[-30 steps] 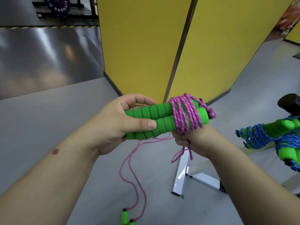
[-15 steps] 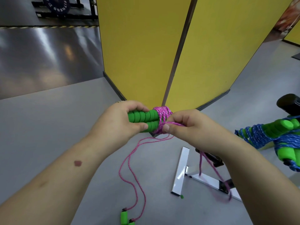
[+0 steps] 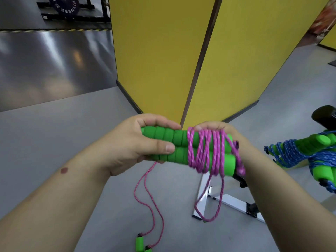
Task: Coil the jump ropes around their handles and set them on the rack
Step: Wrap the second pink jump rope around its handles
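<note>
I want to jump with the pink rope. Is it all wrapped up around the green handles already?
No, the pink rope is only partly coiled on the green handles; a loose loop hangs below them.

The left hand [image 3: 131,144] grips two green foam handles [image 3: 174,142] held side by side and level, thumb pressed across them, while the right hand [image 3: 227,135] reaches around their far end, its fingers partly hidden behind loose turns of pink rope [image 3: 205,150] wound around both handles. Below the handles, one loop of that rope hangs free, and two pink strands run down to another pair of green handles [image 3: 141,244] on the grey floor [image 3: 54,135]. Right of the held handles lie green-handled ropes wrapped in blue cord [image 3: 298,151], and behind them stands a yellow folding panel [image 3: 163,51].
</note>
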`<state>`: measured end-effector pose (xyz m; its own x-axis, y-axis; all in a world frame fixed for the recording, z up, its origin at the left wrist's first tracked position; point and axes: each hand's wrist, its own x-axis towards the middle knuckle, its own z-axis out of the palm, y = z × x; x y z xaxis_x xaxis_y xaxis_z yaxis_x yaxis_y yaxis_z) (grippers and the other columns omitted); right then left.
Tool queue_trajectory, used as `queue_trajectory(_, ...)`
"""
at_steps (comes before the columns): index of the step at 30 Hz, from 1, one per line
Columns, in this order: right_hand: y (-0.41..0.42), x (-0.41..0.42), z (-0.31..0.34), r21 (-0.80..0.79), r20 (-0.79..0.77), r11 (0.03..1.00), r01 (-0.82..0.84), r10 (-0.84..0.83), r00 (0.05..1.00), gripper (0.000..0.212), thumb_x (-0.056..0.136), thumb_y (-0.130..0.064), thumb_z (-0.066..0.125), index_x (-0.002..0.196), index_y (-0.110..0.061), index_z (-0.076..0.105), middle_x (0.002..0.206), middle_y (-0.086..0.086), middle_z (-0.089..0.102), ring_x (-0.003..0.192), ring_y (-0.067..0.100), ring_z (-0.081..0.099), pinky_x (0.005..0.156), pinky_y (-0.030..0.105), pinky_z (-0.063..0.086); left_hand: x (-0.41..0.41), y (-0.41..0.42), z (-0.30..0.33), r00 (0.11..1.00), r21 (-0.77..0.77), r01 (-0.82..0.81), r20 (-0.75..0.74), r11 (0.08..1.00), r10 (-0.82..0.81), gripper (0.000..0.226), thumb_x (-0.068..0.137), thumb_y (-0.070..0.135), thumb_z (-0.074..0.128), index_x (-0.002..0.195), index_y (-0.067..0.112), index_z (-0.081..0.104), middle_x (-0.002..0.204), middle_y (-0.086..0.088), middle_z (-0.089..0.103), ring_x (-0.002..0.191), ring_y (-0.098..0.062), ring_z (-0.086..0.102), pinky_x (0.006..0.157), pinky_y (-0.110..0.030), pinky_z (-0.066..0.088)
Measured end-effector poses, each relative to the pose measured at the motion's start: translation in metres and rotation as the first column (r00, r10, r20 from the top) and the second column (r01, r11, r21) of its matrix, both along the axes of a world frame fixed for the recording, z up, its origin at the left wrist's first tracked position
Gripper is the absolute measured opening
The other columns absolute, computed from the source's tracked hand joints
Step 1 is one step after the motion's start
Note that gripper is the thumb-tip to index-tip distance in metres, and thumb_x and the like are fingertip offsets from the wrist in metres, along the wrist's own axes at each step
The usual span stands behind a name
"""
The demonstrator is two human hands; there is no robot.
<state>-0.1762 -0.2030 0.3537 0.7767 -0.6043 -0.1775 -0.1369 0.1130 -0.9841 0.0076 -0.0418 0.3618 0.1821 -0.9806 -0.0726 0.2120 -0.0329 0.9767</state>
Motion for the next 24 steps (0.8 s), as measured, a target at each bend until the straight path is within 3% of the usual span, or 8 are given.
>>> queue_trajectory(1,-0.001,-0.001,-0.007,-0.059,-0.121,0.998,0.021,-0.028,0.992,0.018,0.064,-0.027,0.084,0.063,-0.011,0.075,0.061,0.006,0.067,0.056,0.02,0.066,0.05,0.027,0.051,0.0,-0.001,0.0,0.997,-0.01,-0.038,-0.066,0.999,0.037,0.037,0.064,-0.004,0.079,0.089,0.023,0.081,0.092,-0.009,0.077,0.08,-0.026,0.075,0.061,-0.034,0.062)
queue_trajectory(3,0.004,0.002,-0.016,-0.226,-0.265,0.971,-0.079,0.016,0.964,0.023,0.089,-0.01,0.064,0.067,-0.008,0.061,0.06,0.004,0.048,0.054,0.023,0.044,0.051,0.038,0.033,-0.001,-0.004,-0.001,0.98,-0.02,-0.149,-0.133,0.989,0.145,0.042,0.062,-0.008,0.083,0.092,0.021,0.08,0.094,-0.008,0.076,0.078,-0.025,0.075,0.059,-0.034,0.061)
queue_trajectory(6,0.013,0.011,-0.014,-0.234,-0.263,0.964,-0.129,0.065,0.963,0.029,0.103,-0.031,0.053,0.086,-0.015,0.071,0.059,-0.001,0.031,0.052,0.014,0.027,0.051,0.03,0.02,-0.001,-0.009,-0.006,0.92,-0.006,-0.361,-0.167,0.932,0.355,0.044,0.063,-0.003,0.085,0.099,0.021,0.076,0.1,-0.006,0.076,0.082,-0.023,0.075,0.065,-0.036,0.061)
queue_trajectory(10,0.022,0.014,-0.001,-0.49,-0.484,0.794,-0.36,0.095,0.87,0.029,0.103,-0.045,0.049,0.098,-0.03,0.073,0.06,-0.025,0.056,0.058,-0.004,0.053,0.058,0.017,0.037,0.0,-0.015,-0.021,0.796,-0.05,-0.572,0.21,0.819,0.568,0.034,0.084,0.001,0.08,0.101,0.026,0.065,0.1,-0.003,0.07,0.085,-0.025,0.073,0.068,-0.039,0.062)
queue_trajectory(13,0.028,0.015,0.007,-0.568,-0.502,0.708,-0.42,0.106,0.858,0.025,0.099,-0.046,0.054,0.094,-0.029,0.072,0.076,-0.006,0.062,0.067,0.008,0.054,0.067,0.034,0.048,-0.003,-0.015,-0.028,0.649,-0.083,-0.573,0.562,0.815,0.514,0.035,0.083,0.016,0.082,0.094,0.034,0.054,0.094,0.004,0.064,0.077,-0.021,0.067,0.062,-0.036,0.055)
queue_trajectory(15,0.027,0.013,0.015,-0.59,-0.443,0.705,-0.393,0.124,0.888,0.025,0.096,-0.044,0.06,0.091,-0.023,0.071,0.079,0.009,0.063,0.067,0.019,0.054,0.063,0.041,0.048,-0.006,-0.014,-0.026,0.605,-0.084,-0.51,0.673,0.856,0.426,0.033,0.083,0.02,0.082,0.092,0.034,0.054,0.089,0.008,0.061,0.07,-0.011,0.059,0.057,-0.027,0.042)
queue_trajectory(19,0.019,0.004,0.029,-0.573,-0.309,0.765,-0.292,0.128,0.942,0.018,0.086,-0.038,0.075,0.083,-0.02,0.075,0.075,0.009,0.069,0.065,0.02,0.06,0.06,0.037,0.049,-0.003,-0.011,-0.019,0.697,-0.019,-0.319,0.673,0.948,0.248,0.034,0.079,0.016,0.086,0.092,0.037,0.063,0.084,0.006,0.065,0.063,-0.009,0.057,0.056,-0.03,0.048)
queue_trajectory(24,0.013,0.001,0.031,-0.578,-0.212,0.782,-0.233,0.132,0.968,0.029,0.066,-0.042,0.083,0.077,-0.016,0.077,0.072,0.005,0.072,0.072,0.021,0.068,0.065,0.04,0.057,-0.002,-0.007,-0.008,0.87,0.083,-0.048,0.493,0.995,0.001,0.038,0.068,0.014,0.089,0.097,0.033,0.072,0.091,-0.011,0.071,0.077,-0.018,0.066,0.072,-0.05,0.06)
